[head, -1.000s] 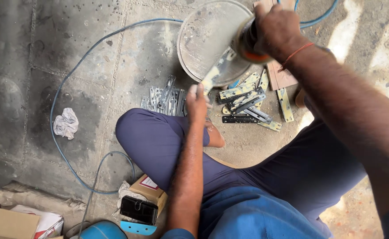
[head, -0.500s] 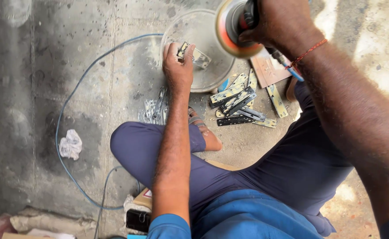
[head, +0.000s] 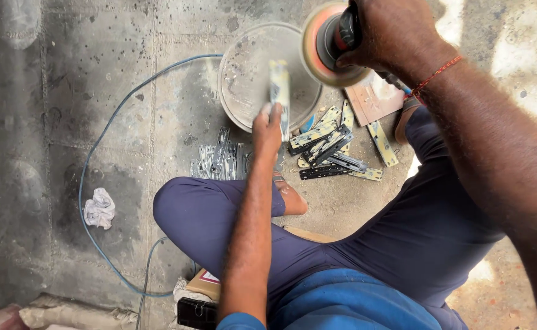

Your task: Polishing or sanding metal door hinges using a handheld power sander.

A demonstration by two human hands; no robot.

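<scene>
Metal strip (head: 279, 91) is now standing upright in the left hand (head: 267, 129), pinched at its lower end. Half a second ago that hand was lying flat on a piece against the round plate; a second ago it was down nearer the knee. So a strip is being lifted and presented on edge, in front of the round grey plate (head: 244, 73).

Right hand (head: 397, 36) is clamped around the body of the disc sander (head: 332, 43), fingers fully wrapped. The orange-rimmed pad is sitting just right of the strip's top end, near it; contact or a small gap, I cannot tell from this angle. Against the earlier frames the sander is staying high at the top of view while the strip is coming up to meet it.

My read: the loading part of the cycle is finishing and the strip's edge is being lined up with the pad. The strip is blurring slightly, so it is probably moving.

Around it:
- Pile of dark and pale metal strips (head: 332, 150) lying on the concrete floor (head: 48, 122), right of the left hand, looking unchanged.
- Second cluster of shinier strips (head: 216, 160) lying left of the forearm, by the knee.
- Blue cable (head: 97, 159) looping over the floor, white rag (head: 100, 208) just inside the loop.
- Person is sitting cross-legged, bare foot (head: 292, 198) below the left hand.
</scene>
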